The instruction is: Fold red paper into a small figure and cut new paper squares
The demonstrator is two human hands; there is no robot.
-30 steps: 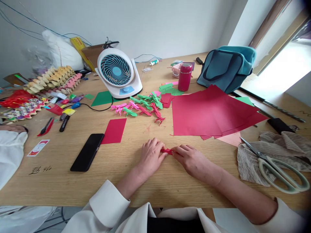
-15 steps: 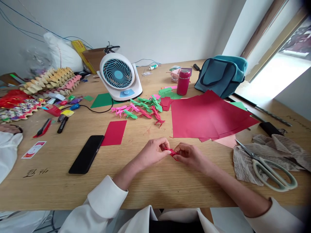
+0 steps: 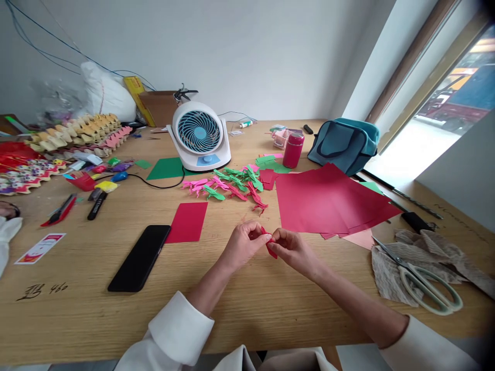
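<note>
A small folded piece of red paper (image 3: 269, 244) is pinched between my left hand (image 3: 243, 244) and my right hand (image 3: 291, 246), lifted a little above the wooden table (image 3: 247, 304). Both hands have their fingers closed on it, thumbs and fingertips meeting at the middle. Just beyond them lies a stack of large red paper sheets (image 3: 332, 198). A row of small folded paper figures (image 3: 228, 184) in pink, green and red lies further back. A small red rectangle of paper (image 3: 188, 221) rests left of my hands, next to a black phone (image 3: 139, 256).
A white and blue desk fan (image 3: 200, 135) stands at the back, its cable trailing left. A red bottle (image 3: 293, 149) and a teal bag (image 3: 344, 143) sit behind the red sheets. Scissors (image 3: 423, 278) lie on a cloth at right. Markers, clips and paper decorations crowd the left side.
My hands have lifted the folded red paper off the table and turned it between the fingers. The view has tilted upward, showing more wall and window.
</note>
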